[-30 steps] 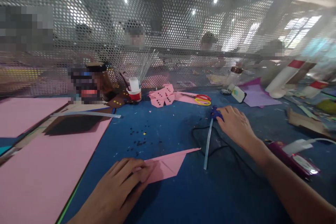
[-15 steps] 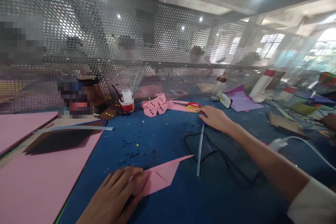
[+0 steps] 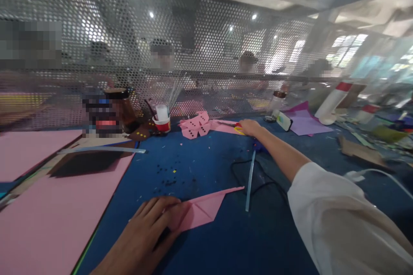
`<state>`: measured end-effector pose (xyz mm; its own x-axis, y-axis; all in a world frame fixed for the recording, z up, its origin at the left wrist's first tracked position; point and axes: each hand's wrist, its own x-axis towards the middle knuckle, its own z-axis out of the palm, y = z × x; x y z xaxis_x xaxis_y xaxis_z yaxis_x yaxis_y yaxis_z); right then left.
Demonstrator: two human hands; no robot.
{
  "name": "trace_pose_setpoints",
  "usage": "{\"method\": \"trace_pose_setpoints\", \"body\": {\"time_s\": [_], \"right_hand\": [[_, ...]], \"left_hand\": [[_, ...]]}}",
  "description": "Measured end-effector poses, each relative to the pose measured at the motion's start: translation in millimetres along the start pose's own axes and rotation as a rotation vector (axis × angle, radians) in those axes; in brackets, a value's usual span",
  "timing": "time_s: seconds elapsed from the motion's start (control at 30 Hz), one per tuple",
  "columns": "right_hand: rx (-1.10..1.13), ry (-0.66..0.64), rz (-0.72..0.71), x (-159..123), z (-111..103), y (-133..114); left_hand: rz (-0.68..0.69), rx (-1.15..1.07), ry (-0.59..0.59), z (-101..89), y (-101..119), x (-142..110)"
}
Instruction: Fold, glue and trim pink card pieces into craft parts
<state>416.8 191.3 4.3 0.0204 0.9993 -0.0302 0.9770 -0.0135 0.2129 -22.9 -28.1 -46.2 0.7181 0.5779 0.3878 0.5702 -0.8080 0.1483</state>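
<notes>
My left hand (image 3: 155, 219) is closed on the left end of a folded pink paper (image 3: 206, 208), holding it low over the blue table. A narrow pointed strip runs from the paper's far right. My right hand (image 3: 252, 128) reaches to the back of the table, its fingers closed around the handles of scissors (image 3: 238, 129) with red and yellow grips. The scissors lie on a pink paper piece beside a pink cut-out (image 3: 194, 126) with black dots. Under my right forearm, a translucent stick (image 3: 250, 182) sticks out from a blue object (image 3: 260, 145) near a black cord.
Large pink sheets (image 3: 87, 206) lie at left, with another translucent stick (image 3: 106, 149) across them. A red-and-white cup (image 3: 161, 123), brown jar (image 3: 121, 105), clear jar (image 3: 276, 105), phone (image 3: 284, 121) and purple paper (image 3: 309, 124) line the back, before a perforated metal screen (image 3: 206, 38). People sit behind it.
My right hand has moved forward from beside the scissors onto their handles, and its white sleeve has come further into view. My left hand still holds the folded paper. The view has shifted slightly.
</notes>
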Motion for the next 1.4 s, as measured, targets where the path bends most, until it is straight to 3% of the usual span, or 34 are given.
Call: {"method": "trace_pose_setpoints", "body": {"time_s": [0.3,0.6,0.73,0.83,0.93,1.13,1.27,1.4], "right_hand": [[0.024,0.047,0.028,7.7,-8.7,5.8],[0.309,0.257,0.082,-47.1,-53.3,10.9],[0.547,0.279,0.014,-104.9,-68.9,-17.4],[1.177,0.192,-0.033,-154.5,-72.9,-45.9],[1.455,0.057,-0.086,-192.9,-70.6,-70.6],[1.541,-0.133,-0.078,-226.0,-57.3,-121.0],[1.641,-0.211,-0.064,-233.4,-48.3,-145.1],[1.654,-0.126,-0.076,-235.4,-39.3,-146.3]], "left_hand": [[-0.162,-0.224,0.001,-5.6,13.8,1.8],[-0.336,-0.391,0.007,0.6,5.3,4.0],[-0.484,-0.566,-0.023,-13.6,4.6,15.5],[-0.626,-0.641,-0.010,-31.6,1.8,22.7],[-0.729,-0.825,0.019,-44.9,-2.0,26.5],[-0.851,-1.212,0.059,-44.0,5.7,35.7],[-0.821,-1.336,0.024,-34.7,19.1,48.1],[-0.776,-1.329,-0.008,-25.4,28.7,58.7]]}}
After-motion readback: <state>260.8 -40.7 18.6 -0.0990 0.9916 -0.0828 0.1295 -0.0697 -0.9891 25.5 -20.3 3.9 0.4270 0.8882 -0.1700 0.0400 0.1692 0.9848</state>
